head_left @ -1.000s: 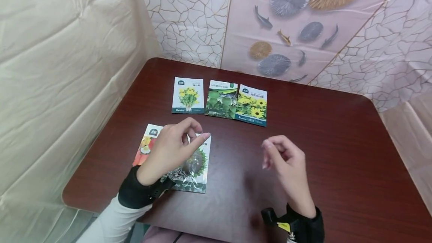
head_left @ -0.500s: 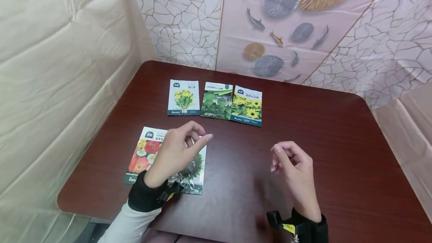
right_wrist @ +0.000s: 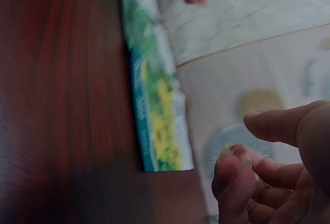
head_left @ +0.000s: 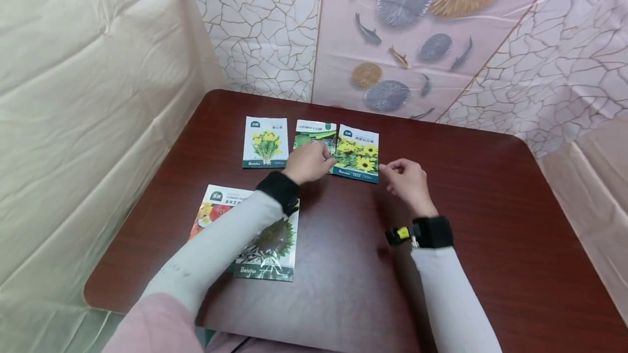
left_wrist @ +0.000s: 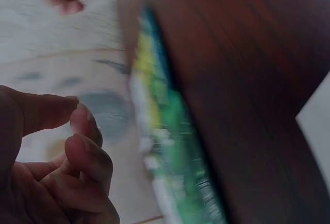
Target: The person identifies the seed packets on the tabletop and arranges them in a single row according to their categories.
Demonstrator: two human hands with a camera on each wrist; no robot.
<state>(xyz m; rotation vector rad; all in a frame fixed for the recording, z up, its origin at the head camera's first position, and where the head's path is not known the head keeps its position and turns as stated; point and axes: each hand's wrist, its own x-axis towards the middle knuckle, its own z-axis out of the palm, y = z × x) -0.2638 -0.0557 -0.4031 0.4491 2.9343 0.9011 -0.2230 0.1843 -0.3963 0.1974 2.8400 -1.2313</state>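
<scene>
Over the green leafy seed packet (head_left: 314, 128) in the back row is my left hand (head_left: 308, 162), fingers loosely curled and holding nothing, hiding the packet's lower part. My right hand (head_left: 408, 178) hovers just right of the yellow sunflower packet (head_left: 357, 154); thumb and fingers stand apart in the right wrist view, with nothing between them. Left of these lies a packet with a bunch of yellow flowers (head_left: 265, 143). Nearer me, under my left forearm, a large sunflower seed packet (head_left: 265, 268) overlaps one with red and orange flowers (head_left: 219, 200).
The dark red-brown table (head_left: 471, 195) has rounded corners. A pale cloth (head_left: 118, 124) hangs along its left side, and a patterned backdrop (head_left: 265, 31) stands behind its far edge.
Both hands have moved forward, away from me: the left from above the near packets to the back row, the right up beside the yellow sunflower packet. The packets stay where they were.
</scene>
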